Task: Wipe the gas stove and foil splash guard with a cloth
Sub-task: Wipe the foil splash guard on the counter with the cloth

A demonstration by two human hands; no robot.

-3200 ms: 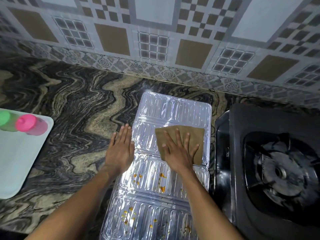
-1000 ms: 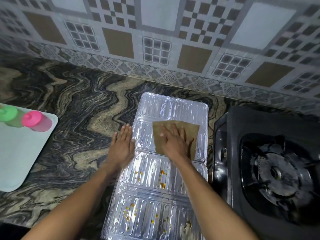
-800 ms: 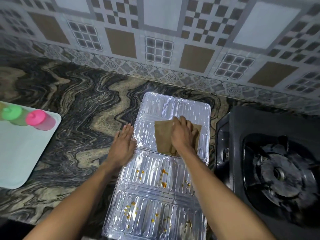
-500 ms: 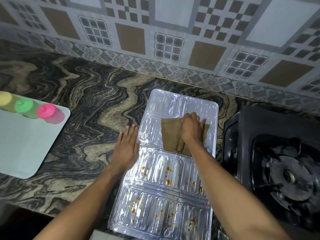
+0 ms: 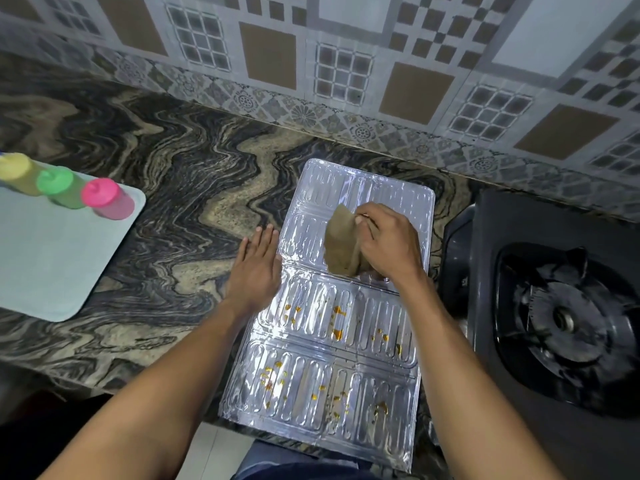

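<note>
though bunched, cloth (image 5: 341, 245) in right grip (image 5: 389, 245)

Left hand (image 5: 254, 271): I have it flat, palm down, fingers straight.
Right hand (image 5: 388, 245): fingers curled, gripping the cloth (image 5: 341, 244).
Forearms: both bare, stretched forward.

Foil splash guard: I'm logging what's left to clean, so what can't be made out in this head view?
Head view: the foil splash guard under the cloth and right hand is hidden, so stains there cannot be judged.
Its left edge is partly covered by the left hand.
The gas stove is cut off by the right and bottom edges.
The yellow bottle is cut off by the left edge and blurred.
</note>
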